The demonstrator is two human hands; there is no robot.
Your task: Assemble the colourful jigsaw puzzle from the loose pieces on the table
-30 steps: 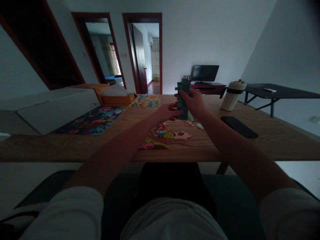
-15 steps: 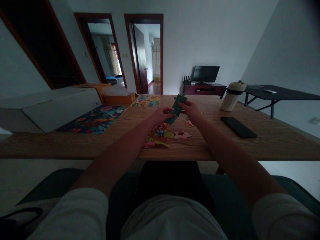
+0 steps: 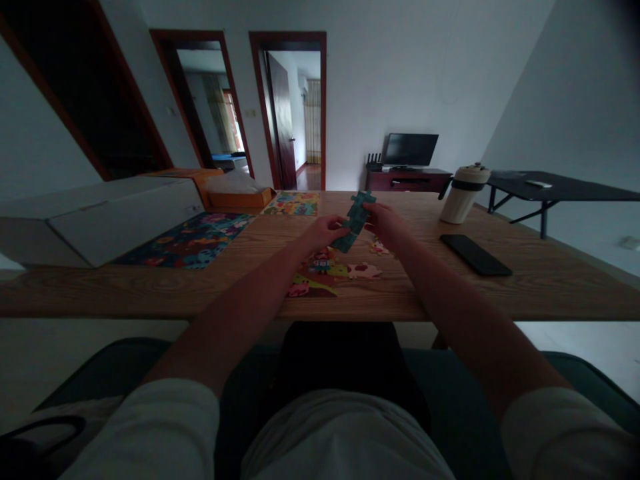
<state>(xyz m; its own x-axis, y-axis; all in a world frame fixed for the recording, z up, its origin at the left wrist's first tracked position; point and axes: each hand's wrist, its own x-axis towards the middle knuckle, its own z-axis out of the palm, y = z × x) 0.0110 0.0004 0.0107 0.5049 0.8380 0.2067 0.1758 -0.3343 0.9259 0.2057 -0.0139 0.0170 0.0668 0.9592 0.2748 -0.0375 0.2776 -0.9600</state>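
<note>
Above the table, a strip of joined teal jigsaw puzzle pieces is held tilted between both hands. My left hand pinches its lower left edge, while my right hand grips the upper right edge. Below them lies a partly assembled jigsaw puzzle with a small figure and pink animals. A cow-patterned pink section adjoins it on the right. Under my right hand rest some loose puzzle pieces, partly hidden by the hand and forearm.
On the wooden table, a black phone and a cream tumbler stand to the right. Leftward are a dark colourful puzzle, a white box, and an orange box. A yellowish puzzle lies farther back.
The teal strip has tilted slightly and its face catches more light. Both hands keep hold of it and have barely shifted. The view has moved a little.
</note>
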